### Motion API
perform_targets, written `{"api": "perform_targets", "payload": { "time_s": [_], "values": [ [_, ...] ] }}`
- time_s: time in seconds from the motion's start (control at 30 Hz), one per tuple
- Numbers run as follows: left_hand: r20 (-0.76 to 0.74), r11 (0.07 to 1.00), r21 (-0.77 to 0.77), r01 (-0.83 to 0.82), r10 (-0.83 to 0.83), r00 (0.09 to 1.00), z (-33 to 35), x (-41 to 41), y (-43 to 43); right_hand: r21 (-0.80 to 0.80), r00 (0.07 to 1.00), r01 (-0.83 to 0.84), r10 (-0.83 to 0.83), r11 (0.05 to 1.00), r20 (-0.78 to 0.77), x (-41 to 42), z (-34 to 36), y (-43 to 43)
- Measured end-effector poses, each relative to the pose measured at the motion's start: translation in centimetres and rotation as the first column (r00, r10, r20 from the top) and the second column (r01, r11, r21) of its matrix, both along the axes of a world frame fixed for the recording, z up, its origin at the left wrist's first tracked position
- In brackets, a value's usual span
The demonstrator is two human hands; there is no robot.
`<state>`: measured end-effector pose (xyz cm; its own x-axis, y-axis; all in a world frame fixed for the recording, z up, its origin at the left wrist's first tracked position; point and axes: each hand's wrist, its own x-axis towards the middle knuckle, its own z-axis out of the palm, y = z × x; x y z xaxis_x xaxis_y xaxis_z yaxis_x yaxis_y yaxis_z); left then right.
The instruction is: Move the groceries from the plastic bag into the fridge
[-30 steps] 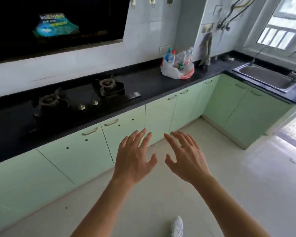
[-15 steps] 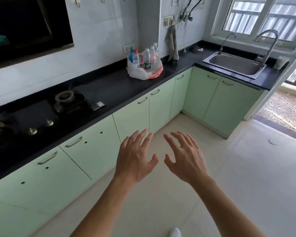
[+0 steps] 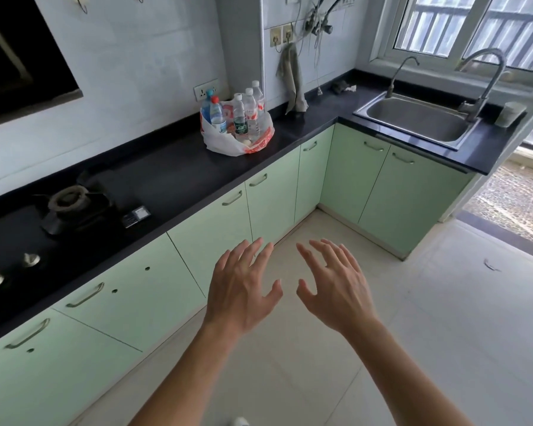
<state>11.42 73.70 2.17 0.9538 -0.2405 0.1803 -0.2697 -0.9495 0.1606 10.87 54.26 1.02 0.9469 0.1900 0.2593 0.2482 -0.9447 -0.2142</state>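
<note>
A white and red plastic bag (image 3: 228,142) stands on the black countertop (image 3: 173,176) against the back wall. Several clear water bottles (image 3: 250,113) and a blue-capped bottle (image 3: 210,107) stick up out of it. My left hand (image 3: 240,290) and my right hand (image 3: 336,287) are held out side by side over the floor, well in front of the counter and far from the bag. Both hands are empty, palms down, fingers spread. No fridge is in view.
A gas hob (image 3: 65,204) sits at the left of the counter. A steel sink (image 3: 419,118) with two taps fills the right leg of the counter under the window. Green cabinets (image 3: 216,222) run below. The tiled floor (image 3: 413,318) leads to a doorway at right.
The view has swung to the right and nearer the counter: the bag now sits closer to the middle and larger, and the sink is fully in view. Both hands keep the same open pose.
</note>
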Motion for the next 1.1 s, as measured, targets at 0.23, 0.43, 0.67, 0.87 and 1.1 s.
{"api": "perform_targets", "payload": {
  "time_s": [0.23,0.43,0.67,0.87,1.1],
  "values": [
    [-0.015,1.0,0.003,0.005,-0.005,1.0,-1.2,7.5,-0.4,-0.006,1.0,0.007,-0.007,1.0,-0.01,7.1,-0.9,-0.5],
    [-0.005,0.999,-0.027,0.021,-0.021,1.0,-1.7,16.5,0.0,-0.022,0.999,0.027,-0.027,0.999,-0.021,15.5,-1.0,-0.4],
    [0.005,0.999,-0.028,0.04,-0.039,0.999,-2.0,27.8,1.5,0.003,0.997,0.071,-0.071,0.997,-0.033,26.7,-0.3,1.2],
    [-0.002,0.997,-0.052,0.064,-0.064,0.998,-2.4,34.4,1.3,0.006,0.994,0.095,-0.094,0.995,-0.054,32.8,-0.6,1.6],
    [-0.041,0.995,-0.067,0.077,-0.08,0.996,-2.9,42.1,-0.4,0.029,0.991,0.117,-0.115,0.993,-0.066,40.5,-1.4,0.0]
  ]
}}
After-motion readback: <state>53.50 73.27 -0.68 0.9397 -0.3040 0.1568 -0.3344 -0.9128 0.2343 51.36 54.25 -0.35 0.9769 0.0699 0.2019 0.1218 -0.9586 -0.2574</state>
